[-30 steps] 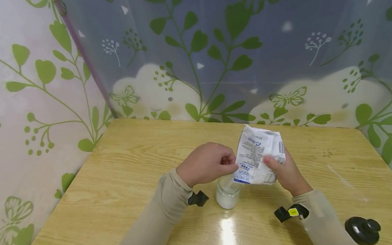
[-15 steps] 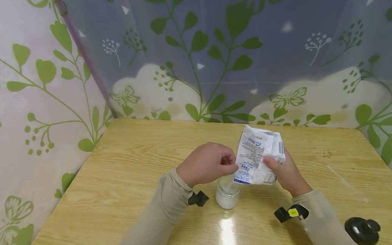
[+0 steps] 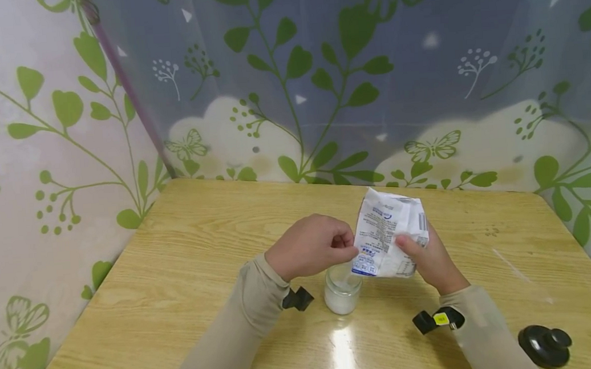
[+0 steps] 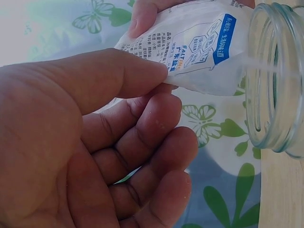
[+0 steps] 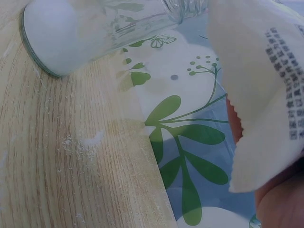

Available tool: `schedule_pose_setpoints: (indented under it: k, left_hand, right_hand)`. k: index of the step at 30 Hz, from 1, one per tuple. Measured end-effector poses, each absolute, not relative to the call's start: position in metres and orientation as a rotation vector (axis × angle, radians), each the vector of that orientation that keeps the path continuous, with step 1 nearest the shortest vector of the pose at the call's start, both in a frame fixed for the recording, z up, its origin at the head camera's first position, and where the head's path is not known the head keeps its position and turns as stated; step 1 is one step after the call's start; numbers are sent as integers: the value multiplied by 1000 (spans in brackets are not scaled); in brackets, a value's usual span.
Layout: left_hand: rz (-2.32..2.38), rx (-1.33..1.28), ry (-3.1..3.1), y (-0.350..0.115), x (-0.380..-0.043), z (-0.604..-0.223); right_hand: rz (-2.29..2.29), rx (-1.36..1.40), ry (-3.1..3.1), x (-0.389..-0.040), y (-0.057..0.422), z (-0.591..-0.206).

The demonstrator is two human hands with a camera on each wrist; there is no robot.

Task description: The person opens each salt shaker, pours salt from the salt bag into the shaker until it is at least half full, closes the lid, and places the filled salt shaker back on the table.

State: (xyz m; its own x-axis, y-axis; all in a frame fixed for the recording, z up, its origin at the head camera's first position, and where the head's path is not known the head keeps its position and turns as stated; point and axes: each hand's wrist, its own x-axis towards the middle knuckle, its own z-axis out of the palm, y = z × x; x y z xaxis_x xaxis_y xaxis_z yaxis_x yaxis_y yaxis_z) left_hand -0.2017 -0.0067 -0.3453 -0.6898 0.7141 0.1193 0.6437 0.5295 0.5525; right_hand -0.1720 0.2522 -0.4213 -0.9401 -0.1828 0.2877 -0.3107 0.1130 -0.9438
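A white printed bag of salt [image 3: 387, 229] is tilted with its lower left corner over a glass jar [image 3: 342, 295]. My right hand [image 3: 436, 260] grips the bag's right side, thumb across the front. At the bag's left edge, my left hand [image 3: 314, 246] pinches the plastic between thumb and forefinger, its other fingers loosely curled in the left wrist view. From the bag's mouth a faint white stream of salt [image 4: 268, 64] runs into the jar's opening. White salt [image 5: 53, 29] covers the jar's bottom in the right wrist view.
A black lid [image 3: 543, 345] with a round knob lies at the table's near right. Some spilled salt [image 5: 81, 146] is scattered on the wooden table [image 3: 201, 237] beside the jar. A leaf-patterned wall covering [image 3: 340, 90] rises behind the table's far edge.
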Motion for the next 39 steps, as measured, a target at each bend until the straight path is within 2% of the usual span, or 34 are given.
schedule_pose_setpoints:
  k: [39]
  left_hand:
    - [874,1173,2637,-7,-201,-345]
  right_hand:
    - [1920,465,-2318,-171,252,-421]
